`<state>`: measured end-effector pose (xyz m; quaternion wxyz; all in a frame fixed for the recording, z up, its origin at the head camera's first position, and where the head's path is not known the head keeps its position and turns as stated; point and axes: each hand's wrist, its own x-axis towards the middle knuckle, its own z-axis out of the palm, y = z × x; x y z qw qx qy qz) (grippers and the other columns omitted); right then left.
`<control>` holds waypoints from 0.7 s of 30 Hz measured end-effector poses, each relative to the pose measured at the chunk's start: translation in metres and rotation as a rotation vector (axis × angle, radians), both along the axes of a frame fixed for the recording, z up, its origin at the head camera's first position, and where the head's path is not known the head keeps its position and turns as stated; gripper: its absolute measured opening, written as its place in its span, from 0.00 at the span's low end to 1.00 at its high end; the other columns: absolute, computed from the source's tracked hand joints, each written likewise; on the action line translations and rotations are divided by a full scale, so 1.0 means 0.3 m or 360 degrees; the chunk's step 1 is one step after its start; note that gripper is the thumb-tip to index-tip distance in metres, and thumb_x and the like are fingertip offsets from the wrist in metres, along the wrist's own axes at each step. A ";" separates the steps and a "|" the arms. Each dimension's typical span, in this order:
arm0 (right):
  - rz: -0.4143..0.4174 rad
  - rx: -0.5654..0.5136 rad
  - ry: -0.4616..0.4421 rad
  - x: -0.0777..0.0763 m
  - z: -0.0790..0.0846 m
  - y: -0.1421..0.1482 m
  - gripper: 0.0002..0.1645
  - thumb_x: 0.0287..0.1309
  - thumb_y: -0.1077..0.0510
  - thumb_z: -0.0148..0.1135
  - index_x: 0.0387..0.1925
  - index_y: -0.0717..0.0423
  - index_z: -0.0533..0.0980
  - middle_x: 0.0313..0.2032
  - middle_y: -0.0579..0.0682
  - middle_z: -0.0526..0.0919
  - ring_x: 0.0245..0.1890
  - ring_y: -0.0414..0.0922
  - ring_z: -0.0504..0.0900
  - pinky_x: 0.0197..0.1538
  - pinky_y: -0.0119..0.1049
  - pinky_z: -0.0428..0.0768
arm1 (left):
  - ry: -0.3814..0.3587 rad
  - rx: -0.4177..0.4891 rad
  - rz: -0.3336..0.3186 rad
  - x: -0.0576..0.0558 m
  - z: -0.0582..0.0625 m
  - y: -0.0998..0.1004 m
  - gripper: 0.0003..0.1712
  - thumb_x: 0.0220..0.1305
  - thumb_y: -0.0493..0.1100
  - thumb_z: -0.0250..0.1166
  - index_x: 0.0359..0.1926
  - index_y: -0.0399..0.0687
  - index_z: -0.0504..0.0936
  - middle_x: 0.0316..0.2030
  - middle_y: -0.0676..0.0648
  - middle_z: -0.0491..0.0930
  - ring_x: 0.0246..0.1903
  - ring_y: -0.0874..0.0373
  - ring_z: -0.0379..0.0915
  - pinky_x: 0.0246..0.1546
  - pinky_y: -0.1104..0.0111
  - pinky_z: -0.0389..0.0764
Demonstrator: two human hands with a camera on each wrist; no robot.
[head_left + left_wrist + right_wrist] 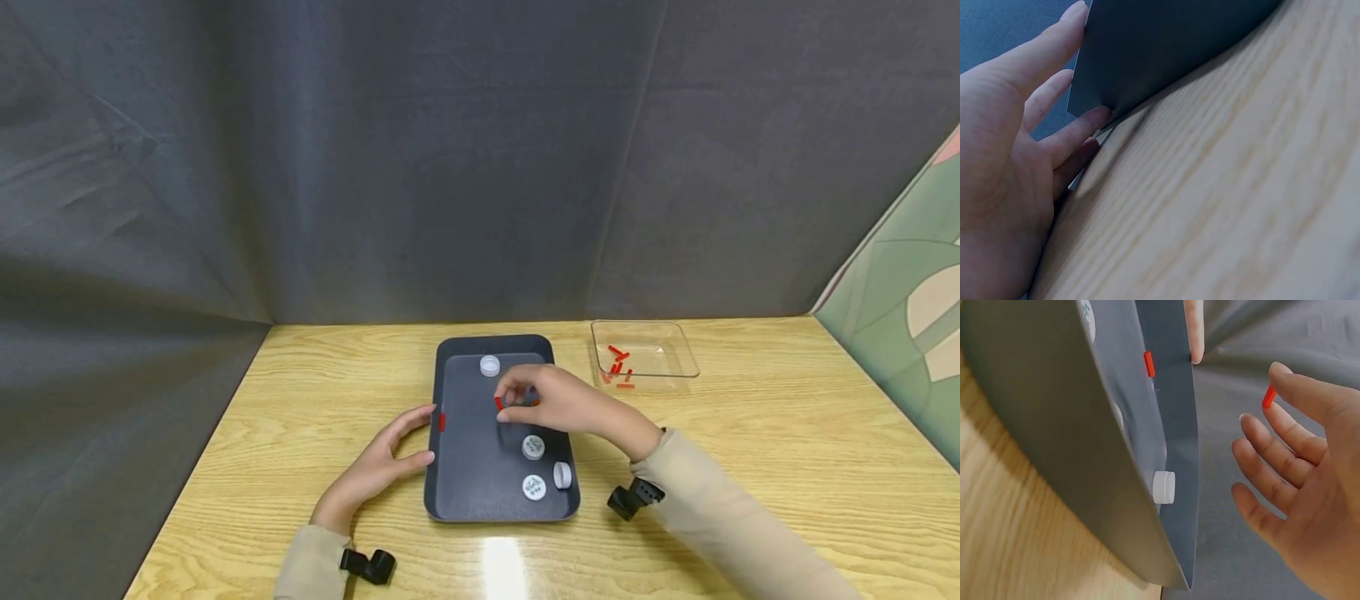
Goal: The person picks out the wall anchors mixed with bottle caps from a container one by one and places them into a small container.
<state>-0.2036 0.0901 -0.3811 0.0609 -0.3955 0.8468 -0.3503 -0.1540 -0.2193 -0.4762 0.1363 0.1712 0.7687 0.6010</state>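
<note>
Between thumb and index finger, my right hand pinches a small red stick above the dark grey tray; its other fingers are spread apart in the right wrist view. At the tray's left side my left hand touches the rim with fairly straight fingers and thumb. Another red stick lies along the tray's inner left edge. Several white caps are in the tray: one near the far end, one on its side at right, and others with green markings. My right hand partly covers an orange spot.
Behind and right of the tray stands a clear plastic box with several red sticks at its left end. A dark cloth hangs along the back of the wooden table. A patterned panel stands at the right.
</note>
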 end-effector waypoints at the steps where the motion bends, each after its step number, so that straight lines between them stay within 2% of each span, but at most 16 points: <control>1: -0.0009 -0.0004 0.0006 0.003 0.002 0.005 0.11 0.58 0.52 0.72 0.41 0.49 0.80 0.33 0.37 0.79 0.37 0.38 0.78 0.42 0.42 0.80 | -0.0003 0.0002 0.0001 0.000 0.000 0.000 0.39 0.66 0.39 0.67 0.74 0.51 0.62 0.71 0.44 0.63 0.72 0.48 0.52 0.70 0.46 0.48; 4: -0.0059 -0.0009 0.0017 0.011 0.003 0.023 0.11 0.58 0.52 0.72 0.41 0.49 0.80 0.33 0.37 0.79 0.36 0.37 0.78 0.41 0.41 0.80 | -0.0008 0.0005 0.0005 0.000 0.000 0.000 0.39 0.66 0.39 0.67 0.74 0.52 0.62 0.70 0.46 0.64 0.72 0.49 0.53 0.70 0.47 0.48; 10: -0.0262 -0.0017 -0.0010 0.027 -0.002 0.065 0.12 0.56 0.52 0.73 0.40 0.48 0.80 0.31 0.38 0.78 0.31 0.38 0.76 0.33 0.34 0.76 | -0.0022 0.0013 0.0007 0.002 0.003 0.003 0.39 0.66 0.39 0.67 0.74 0.53 0.62 0.70 0.48 0.65 0.71 0.51 0.53 0.70 0.48 0.48; 15: -0.0400 -0.0047 -0.0054 0.031 -0.008 0.096 0.12 0.57 0.54 0.73 0.40 0.49 0.80 0.31 0.39 0.79 0.34 0.39 0.77 0.37 0.37 0.76 | -0.0023 0.0010 0.0012 0.001 0.004 0.003 0.39 0.66 0.39 0.67 0.74 0.53 0.63 0.70 0.48 0.65 0.71 0.52 0.53 0.70 0.49 0.49; 21: -0.0479 -0.0094 -0.0030 0.027 -0.026 0.133 0.11 0.57 0.55 0.72 0.40 0.51 0.80 0.31 0.39 0.80 0.34 0.39 0.78 0.40 0.40 0.75 | 0.0011 0.0004 -0.0004 -0.003 -0.002 0.002 0.39 0.66 0.39 0.67 0.74 0.53 0.63 0.70 0.47 0.64 0.71 0.50 0.53 0.70 0.48 0.49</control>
